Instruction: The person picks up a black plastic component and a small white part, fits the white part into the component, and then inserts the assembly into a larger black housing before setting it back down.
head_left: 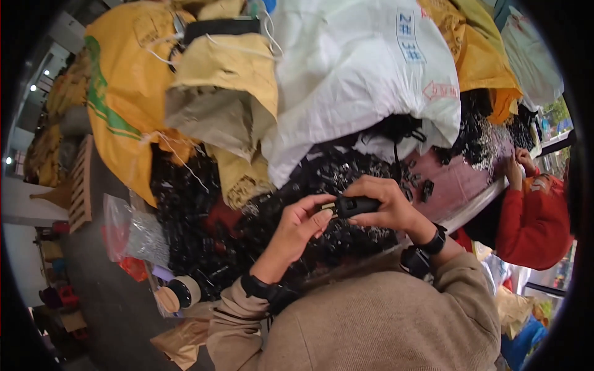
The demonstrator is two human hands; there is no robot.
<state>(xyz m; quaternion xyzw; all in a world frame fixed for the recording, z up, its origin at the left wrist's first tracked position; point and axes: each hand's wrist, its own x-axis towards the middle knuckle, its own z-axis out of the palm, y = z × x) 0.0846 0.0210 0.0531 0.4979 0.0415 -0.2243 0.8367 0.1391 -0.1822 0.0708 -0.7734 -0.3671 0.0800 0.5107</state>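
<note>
In front of my chest, over the heaped table, my two hands meet at a black plastic part. My right hand [388, 207] grips this black oblong plastic part [357, 206], which has a small opening in its side. The thumb and forefinger of my left hand [300, 224] pinch together at the part's left end, on a small pale metallic piece [334, 209]. Whether that piece is joined to the black part I cannot tell. Below the hands spreads a heap of small shiny black parts [204, 241], too jumbled to name singly.
Behind the heap stand a large white sack [359, 62], a yellow sack [124, 93] and an open tan bag [223, 74]. A clear bag of small metal pieces [148, 238] and a tape roll [179, 293] lie at left. Another person in a red sleeve [532, 222] works at right.
</note>
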